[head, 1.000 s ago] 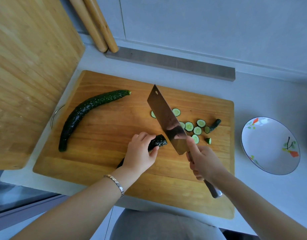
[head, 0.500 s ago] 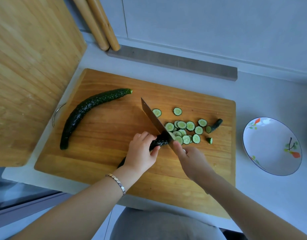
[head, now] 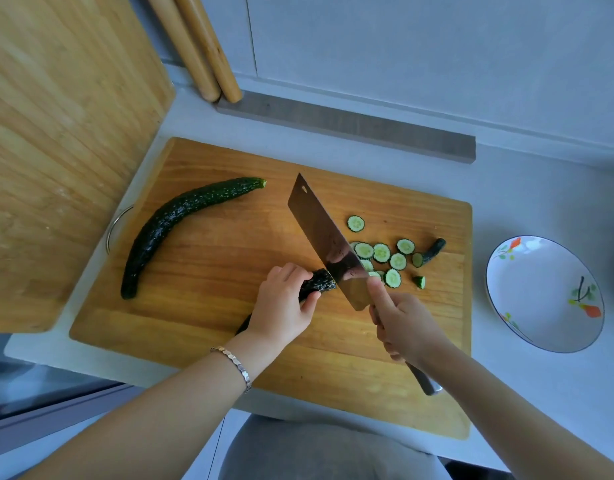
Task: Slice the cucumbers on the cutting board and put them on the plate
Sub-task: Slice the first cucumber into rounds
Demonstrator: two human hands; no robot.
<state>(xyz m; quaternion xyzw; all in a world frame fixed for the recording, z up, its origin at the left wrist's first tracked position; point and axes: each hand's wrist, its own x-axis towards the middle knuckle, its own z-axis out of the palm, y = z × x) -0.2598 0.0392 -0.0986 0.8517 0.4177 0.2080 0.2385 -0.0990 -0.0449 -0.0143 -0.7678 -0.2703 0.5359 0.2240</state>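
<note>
The cucumber being cut (head: 320, 284) is laid aslant in the middle of the cutting board (head: 208, 271), its far end cut and its near end pointed at the board's near edge. Most of it is covered by the left grip (head: 281, 306), which is curled round it just behind the cut face. By this hold it is likely kept from rolling, and the fingertips are kept back from the edge.

The knife (head: 319, 230) is held in the right grip (head: 406, 323), which is clamped on the handle with one finger stretched onto the flat of the blade, probably to steady it. The blade is tilted, with its flat turned upward and its edge set against the cut face. Whether it touches the board cannot be told.

The slices (head: 381, 252) are gathered just beyond the blade toward the board's right edge, beside a stem end (head: 433, 249). This side is nearest the plate (head: 540, 271), so a short carry is expected. The plate is set on the desk (head: 523, 188) off the board's right edge, and no slice is seen on it yet.

A whole cucumber (head: 170, 223) is laid near the board's left edge, well apart from the knife, so much of the slicing is judged undone. A second board (head: 56, 133) is propped at the desk's left edge, and two wooden rods (head: 201, 46) are leaned at its far edge.
</note>
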